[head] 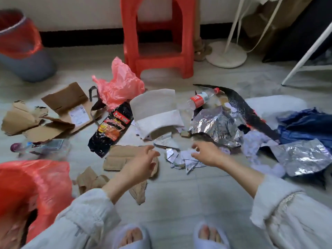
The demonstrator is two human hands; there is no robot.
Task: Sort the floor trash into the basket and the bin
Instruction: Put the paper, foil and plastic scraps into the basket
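Both forearms reach forward over the floor point(179, 200) from pale sleeves. The left hand point(142, 163) hovers above a flat piece of torn cardboard point(119, 159), palm turned inward, fingers loosely curled and spread, holding nothing. The right hand point(206, 153) hangs facing it over a scatter of torn paper scraps point(181, 159), fingers likewise relaxed and half bent, empty. The two hands are near each other but apart.

Taking the white padded envelope point(156, 114) as the landmark: it lies just beyond the hands, partly folded. Touching its left edge is a black noodle wrapper point(109, 130), and behind that a pink plastic bag point(118, 85). Further left lies a flattened brown cardboard box point(68, 108) with a shipping label, and nearer the person on that side a clear plastic bottle point(41, 147) with a purple cap. Just right of the envelope a second clear bottle with a red label point(199, 99) lies on its side; below it is crumpled silver foil point(217, 126), with a black mesh strip point(240, 106) and blue fabric point(305, 126) beyond.

A grey bin lined with a red bag point(23, 49) stands far left of the envelope by the wall. A second red-lined container point(36, 186) sits at the person's left knee. Behind the envelope stands a red plastic stool point(158, 36), with a white fan base point(226, 54) to its right. Slippered toes show at the bottom edge.
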